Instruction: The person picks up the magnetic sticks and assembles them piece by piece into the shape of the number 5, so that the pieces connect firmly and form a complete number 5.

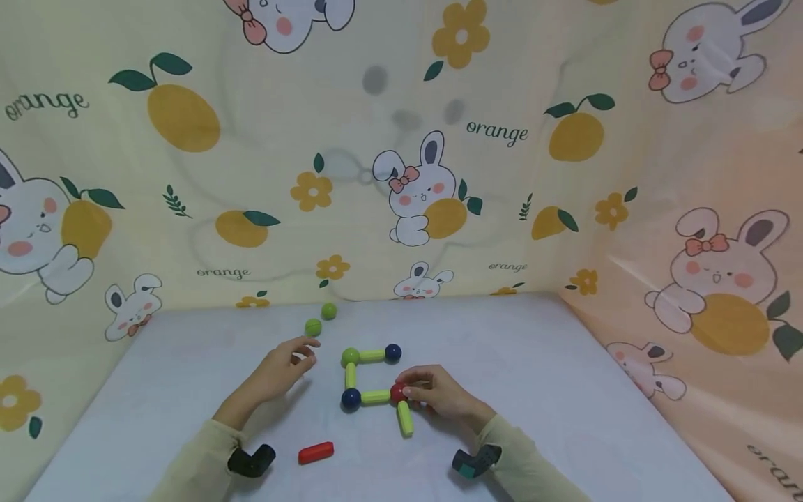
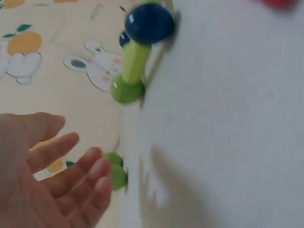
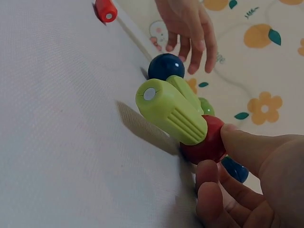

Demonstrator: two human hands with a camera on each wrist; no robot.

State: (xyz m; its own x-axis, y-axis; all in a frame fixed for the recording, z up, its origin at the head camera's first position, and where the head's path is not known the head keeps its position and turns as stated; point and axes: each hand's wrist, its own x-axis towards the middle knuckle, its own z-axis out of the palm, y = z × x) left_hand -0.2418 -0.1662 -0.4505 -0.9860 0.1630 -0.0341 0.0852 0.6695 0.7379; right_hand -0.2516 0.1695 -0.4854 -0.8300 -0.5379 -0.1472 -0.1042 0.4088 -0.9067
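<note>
My right hand [image 1: 442, 396] pinches a red ball [image 3: 211, 137] between thumb and fingers. From that ball a yellow-green magnetic stick [image 1: 406, 420] points toward me, its free end showing a silver disc in the right wrist view. Another stick [image 1: 376, 397] links the red ball to a dark blue ball [image 1: 351, 399]. A third stick [image 1: 350, 376] runs on to a green ball [image 1: 350, 356], and a fourth [image 1: 371, 355] ends at a second dark blue ball [image 1: 392, 353]. Left of this chain, my left hand [image 1: 281, 371] holds nothing, its fingers loosely bent.
Two loose green balls [image 1: 313, 327] [image 1: 329, 311] lie beyond my left hand, toward the back edge. Nearer to me lies a red stick [image 1: 316, 453] on the white table [image 1: 533, 362]. Printed cloth [image 1: 263, 160] hangs behind and on the right side.
</note>
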